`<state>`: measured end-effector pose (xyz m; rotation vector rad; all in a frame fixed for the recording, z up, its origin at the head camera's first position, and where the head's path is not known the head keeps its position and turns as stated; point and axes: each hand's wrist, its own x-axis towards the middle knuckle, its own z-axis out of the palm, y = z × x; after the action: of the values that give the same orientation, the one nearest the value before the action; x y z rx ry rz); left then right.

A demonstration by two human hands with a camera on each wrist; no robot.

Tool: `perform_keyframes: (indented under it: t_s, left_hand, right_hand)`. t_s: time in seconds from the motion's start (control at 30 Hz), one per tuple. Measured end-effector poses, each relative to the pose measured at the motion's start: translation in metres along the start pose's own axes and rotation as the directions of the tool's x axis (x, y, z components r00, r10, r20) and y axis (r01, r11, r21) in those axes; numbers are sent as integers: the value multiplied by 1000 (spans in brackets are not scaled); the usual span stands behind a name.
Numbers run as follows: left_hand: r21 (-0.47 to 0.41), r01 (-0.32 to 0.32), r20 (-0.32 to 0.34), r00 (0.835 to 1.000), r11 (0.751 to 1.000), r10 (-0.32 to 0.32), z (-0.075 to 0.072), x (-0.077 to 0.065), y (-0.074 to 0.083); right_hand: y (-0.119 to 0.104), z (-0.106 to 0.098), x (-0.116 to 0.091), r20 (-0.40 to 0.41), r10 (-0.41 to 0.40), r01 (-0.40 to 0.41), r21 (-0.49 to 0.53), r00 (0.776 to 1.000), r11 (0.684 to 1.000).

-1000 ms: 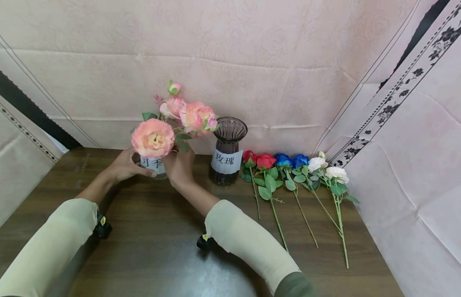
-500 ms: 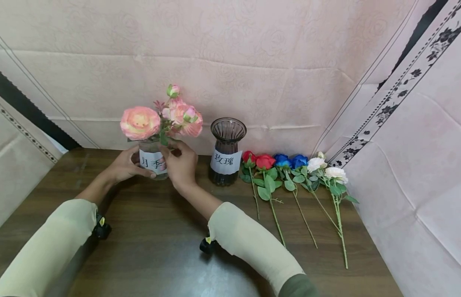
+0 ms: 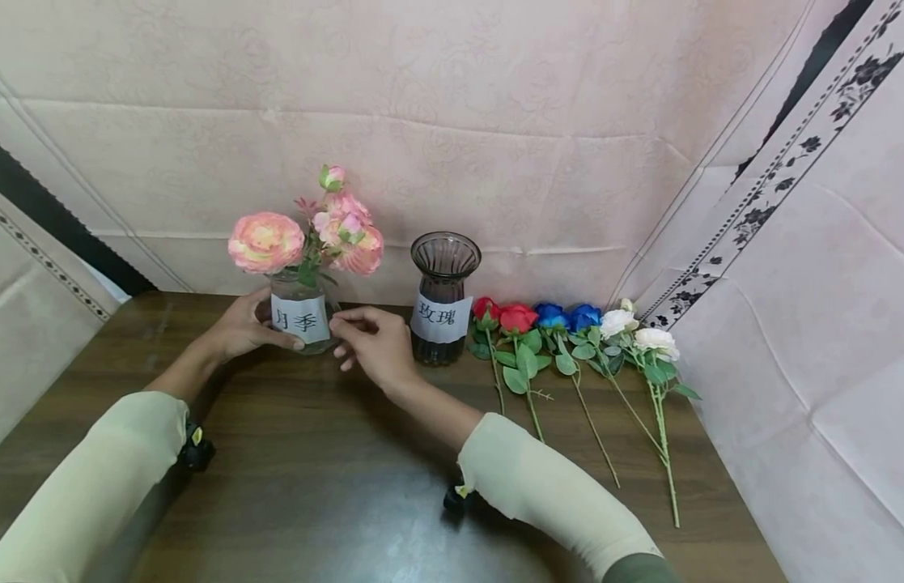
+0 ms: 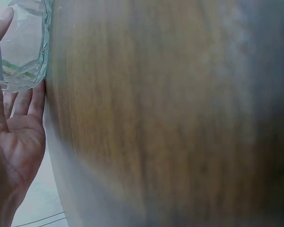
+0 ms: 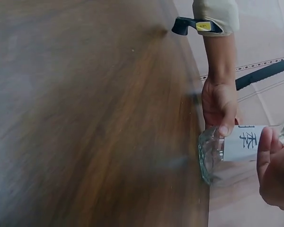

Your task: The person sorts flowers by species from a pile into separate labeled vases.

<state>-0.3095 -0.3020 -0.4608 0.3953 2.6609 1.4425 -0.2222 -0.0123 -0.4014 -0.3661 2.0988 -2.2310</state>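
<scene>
My left hand grips a clear glass vase from its left side, the thumb lying along the front below a white paper label. In the left wrist view the palm and curled fingers are around the glass vase. Pink roses with green leaves stand in this vase, one large bloom leaning left, the others and a bud to the right. Just right of the vase is my right hand, fingers loosely bent, nothing seen between them. Whether its fingertips touch the glass, I cannot tell.
A dark ribbed vase with a white label stands right of the right hand. Farther right lie red roses, blue roses and white roses, stems toward me. Patterned cloth hangs behind the brown table.
My right hand has let go of the pink rose stems and drawn down and right of the clear vase. The pink flowers have settled lower and left. My left hand has kept its place.
</scene>
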Motion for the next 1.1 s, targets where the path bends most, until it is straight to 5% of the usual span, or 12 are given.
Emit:
perform_keyframes:
  t_s: [0.33, 1.1]
  left_hand:
    - [-38, 7, 14, 1000, 999, -7, -2, -3, 2]
    - [-34, 5, 15, 1000, 999, -4, -3, -4, 4]
  right_hand:
    - [1, -38, -20, 50, 115, -118, 50, 992, 992]
    - [-3, -114, -48, -15, 178, -176, 107, 984, 979]
